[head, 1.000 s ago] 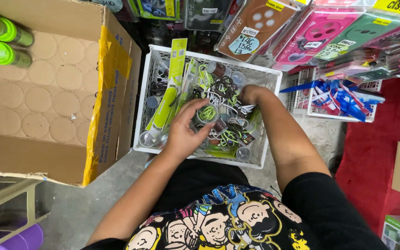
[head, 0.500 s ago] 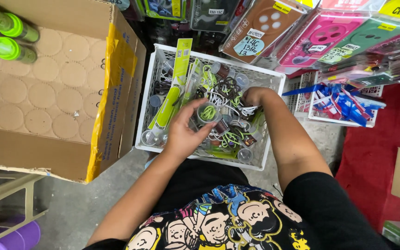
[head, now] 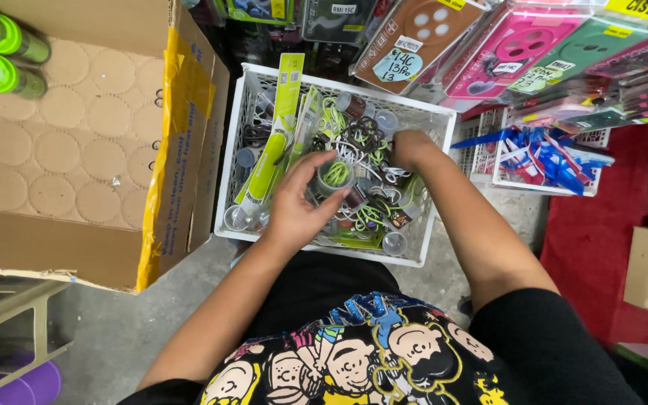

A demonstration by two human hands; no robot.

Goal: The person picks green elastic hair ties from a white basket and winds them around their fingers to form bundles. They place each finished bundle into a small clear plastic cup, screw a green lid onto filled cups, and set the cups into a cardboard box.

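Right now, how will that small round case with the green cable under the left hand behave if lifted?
The round case looks light and rigid. Being round, it may roll if dropped. Loose cables around it could snag. Left hand touches it.

Left hand (head: 294, 206) grips clear tub of green cable (head: 334, 176); right hand (head: 412, 148) inside white crate (head: 243, 161).

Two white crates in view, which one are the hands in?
The larger white crate directly ahead, full of coiled cables and small clear tubs. Left hand and right hand are both inside it. The smaller crate at right holds blue-and-red items, untouched.
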